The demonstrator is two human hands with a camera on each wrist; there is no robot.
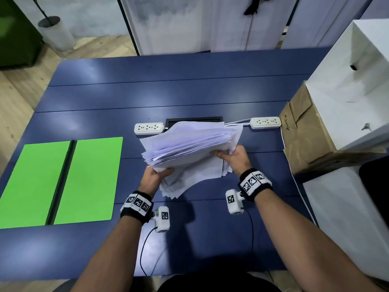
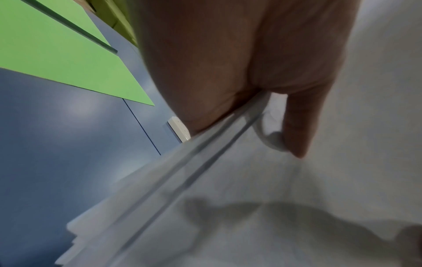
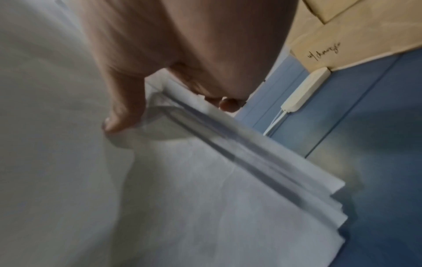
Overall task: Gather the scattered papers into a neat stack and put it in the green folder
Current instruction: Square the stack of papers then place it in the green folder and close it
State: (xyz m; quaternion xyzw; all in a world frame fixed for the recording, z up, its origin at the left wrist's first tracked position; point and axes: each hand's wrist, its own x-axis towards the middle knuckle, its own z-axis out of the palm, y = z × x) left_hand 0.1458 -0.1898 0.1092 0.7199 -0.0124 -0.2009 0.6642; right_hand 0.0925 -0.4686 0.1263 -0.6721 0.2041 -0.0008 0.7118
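Observation:
A thick, uneven bundle of white papers (image 1: 189,144) is lifted off the blue table (image 1: 168,91) at mid-centre, its sheets fanned and misaligned. My left hand (image 1: 157,175) grips its near-left corner, thumb on top (image 2: 294,126). My right hand (image 1: 233,154) grips the right edge, thumb on top (image 3: 123,108), fingers underneath. The lower sheets (image 1: 189,182) droop toward the table between my hands. The green folder (image 1: 61,182) lies open and flat at the left, a dark spine down its middle; it shows again in the left wrist view (image 2: 57,54).
Two white power strips (image 1: 149,128) (image 1: 265,122) and a black cable slot (image 1: 193,121) lie just behind the papers. A brown cardboard box (image 1: 305,140) and white boxes (image 1: 347,98) crowd the table's right side.

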